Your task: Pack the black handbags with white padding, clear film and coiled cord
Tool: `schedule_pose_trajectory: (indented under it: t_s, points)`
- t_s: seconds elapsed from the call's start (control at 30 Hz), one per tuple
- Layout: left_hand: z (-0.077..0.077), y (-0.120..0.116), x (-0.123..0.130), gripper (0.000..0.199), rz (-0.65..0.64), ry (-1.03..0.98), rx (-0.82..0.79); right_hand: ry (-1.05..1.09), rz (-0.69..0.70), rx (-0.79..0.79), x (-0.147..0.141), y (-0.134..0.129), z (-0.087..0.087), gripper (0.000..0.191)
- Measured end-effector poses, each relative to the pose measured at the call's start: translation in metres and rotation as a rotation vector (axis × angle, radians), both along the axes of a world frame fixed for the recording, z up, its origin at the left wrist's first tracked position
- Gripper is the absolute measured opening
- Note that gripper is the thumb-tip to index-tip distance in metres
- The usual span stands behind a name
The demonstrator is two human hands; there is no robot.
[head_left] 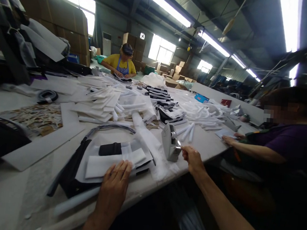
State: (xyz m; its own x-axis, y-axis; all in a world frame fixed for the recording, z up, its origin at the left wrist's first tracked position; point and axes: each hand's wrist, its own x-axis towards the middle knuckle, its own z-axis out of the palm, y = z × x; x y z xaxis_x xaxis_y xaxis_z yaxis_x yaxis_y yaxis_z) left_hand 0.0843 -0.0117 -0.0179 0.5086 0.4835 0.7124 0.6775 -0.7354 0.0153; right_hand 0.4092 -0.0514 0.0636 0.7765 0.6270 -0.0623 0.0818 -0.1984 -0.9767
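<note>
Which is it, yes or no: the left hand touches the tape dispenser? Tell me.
No, the left hand lies on white padding over the black handbag, apart from the tape dispenser.

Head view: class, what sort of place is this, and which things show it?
Probably a factory workshop or packing room: fluorescent tubes overhead, stacked cardboard boxes, and a tape dispenser on a crowded worktable.

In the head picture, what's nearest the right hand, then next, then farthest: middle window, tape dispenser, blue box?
1. Tape dispenser: just left of the right hand.
2. Blue box: farther up the table.
3. Middle window: far back, beyond the table.
</note>
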Motion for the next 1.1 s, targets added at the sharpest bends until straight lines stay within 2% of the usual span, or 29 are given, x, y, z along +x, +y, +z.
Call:
schedule_pose_trajectory:
  t_s: [0.17,0.27,0.33,0.43,0.53,0.6,0.63,0.73,0.83,0.9,0.93,1.0,1.1]
  points:
    - [0.001,0.0,0.0,0.043,-0.015,-0.01,-0.003,0.077,-0.006,-0.132,-0.008,-0.017,-0.034,0.023]
    - [-0.001,-0.002,-0.001,0.043,-0.01,-0.016,-0.04,0.058,0.097,-0.202,-0.007,-0.027,-0.031,0.023]
    - [0.0,-0.005,0.0,0.043,-0.001,-0.037,-0.096,-0.01,0.262,-0.23,-0.009,-0.029,-0.013,0.022]
    - [0.003,-0.009,0.003,0.044,0.018,-0.062,-0.172,-0.201,0.719,-0.292,-0.03,-0.01,0.031,0.024]
    - [0.005,-0.01,0.005,0.045,0.03,-0.066,-0.202,-0.446,1.216,-0.407,-0.073,0.033,0.077,0.02]
    - [0.006,-0.011,0.005,0.047,0.032,-0.071,-0.213,-0.658,1.467,-0.482,-0.106,0.07,0.097,0.015]
    - [0.006,-0.011,0.004,0.048,0.03,-0.077,-0.217,-0.787,1.557,-0.519,-0.122,0.09,0.101,0.014]
    - [0.005,-0.012,0.004,0.048,0.022,-0.1,-0.214,-1.183,1.774,-0.617,-0.163,0.142,0.093,0.012]
    - [0.002,-0.013,0.005,0.048,0.036,-0.119,-0.235,-1.487,1.865,-0.665,-0.196,0.176,0.065,0.014]
    - [-0.001,-0.014,0.007,0.046,0.053,-0.151,-0.262,-1.615,1.883,-0.66,-0.212,0.188,0.046,0.025]
    - [-0.002,-0.015,0.008,0.044,0.055,-0.17,-0.272,-1.667,1.893,-0.621,-0.217,0.193,0.039,0.033]
    - [-0.004,-0.015,0.009,0.042,0.046,-0.195,-0.28,-1.742,1.933,-0.437,-0.219,0.205,0.03,0.045]
    - [-0.003,-0.015,0.009,0.042,0.033,-0.198,-0.288,-1.817,1.961,-0.111,-0.203,0.231,0.03,0.036]
